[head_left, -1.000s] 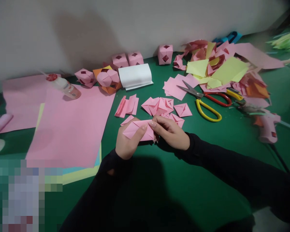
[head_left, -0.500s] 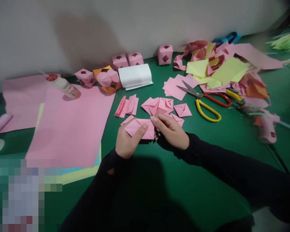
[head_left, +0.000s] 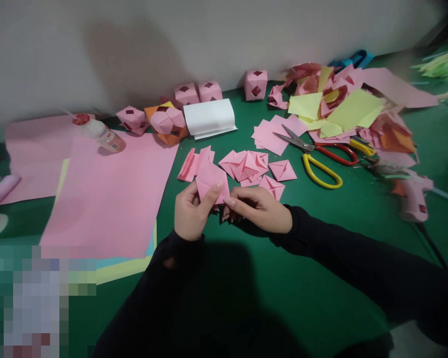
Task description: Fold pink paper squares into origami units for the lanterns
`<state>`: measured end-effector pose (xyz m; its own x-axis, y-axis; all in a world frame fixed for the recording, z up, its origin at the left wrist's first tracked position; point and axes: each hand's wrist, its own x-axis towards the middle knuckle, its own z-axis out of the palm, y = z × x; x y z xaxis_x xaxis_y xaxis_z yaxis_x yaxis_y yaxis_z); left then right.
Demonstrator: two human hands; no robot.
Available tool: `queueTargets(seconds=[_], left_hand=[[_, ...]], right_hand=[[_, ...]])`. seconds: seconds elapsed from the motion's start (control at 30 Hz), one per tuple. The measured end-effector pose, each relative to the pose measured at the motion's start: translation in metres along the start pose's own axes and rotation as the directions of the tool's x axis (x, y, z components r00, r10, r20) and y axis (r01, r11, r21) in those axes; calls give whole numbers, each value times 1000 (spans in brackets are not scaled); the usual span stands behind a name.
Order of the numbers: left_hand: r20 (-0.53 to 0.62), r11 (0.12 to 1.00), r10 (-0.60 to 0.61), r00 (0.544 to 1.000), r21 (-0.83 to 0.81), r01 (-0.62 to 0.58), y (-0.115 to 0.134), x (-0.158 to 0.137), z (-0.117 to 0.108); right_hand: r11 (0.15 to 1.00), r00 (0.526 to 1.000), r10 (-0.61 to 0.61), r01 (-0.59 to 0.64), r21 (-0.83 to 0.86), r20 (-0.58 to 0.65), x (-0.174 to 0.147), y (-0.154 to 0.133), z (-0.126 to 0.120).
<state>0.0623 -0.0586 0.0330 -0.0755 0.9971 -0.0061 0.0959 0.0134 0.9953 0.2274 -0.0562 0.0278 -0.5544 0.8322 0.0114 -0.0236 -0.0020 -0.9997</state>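
Observation:
A pink folded paper piece (head_left: 210,180) is held between my hands, slightly above the green table. My left hand (head_left: 191,211) grips its left side, thumb across the front face. My right hand (head_left: 263,210) pinches its lower right corner between thumb and fingers. Just beyond lies a pile of folded pink paper pieces (head_left: 246,165), with single folded squares (head_left: 282,170) beside it. Left of that pile stand several narrow folded pink strips (head_left: 189,165), partly behind the held piece.
Scissors (head_left: 306,147) with red and yellow handles lie right of the pile, near paper scraps (head_left: 343,109). A pink glue gun (head_left: 414,196) is at far right. Large pink sheets (head_left: 112,199) and a small bottle (head_left: 102,134) are left. Pink paper cubes (head_left: 256,84) line the wall.
The pink paper piece has been turned in my hands, from lying sideways to standing tilted with a corner upward. My right hand has shifted slightly down to its lower corner.

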Motion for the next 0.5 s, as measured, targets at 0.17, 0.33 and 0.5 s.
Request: queueTargets(seconds=[0.17, 0.33, 0.5], left_hand=[[42, 998, -10, 999, -66, 12, -7, 2, -3], [116, 997, 28, 993, -77, -19, -6, 1, -6], [267, 994, 88, 960, 38, -102, 6, -1, -4]], right_hand=[[1000, 1000, -3, 3, -15, -3, -1, 0, 1], [994, 998, 24, -17, 107, -66, -1, -1, 2], [978, 965, 21, 35, 206, -263, 5, 0, 0]])
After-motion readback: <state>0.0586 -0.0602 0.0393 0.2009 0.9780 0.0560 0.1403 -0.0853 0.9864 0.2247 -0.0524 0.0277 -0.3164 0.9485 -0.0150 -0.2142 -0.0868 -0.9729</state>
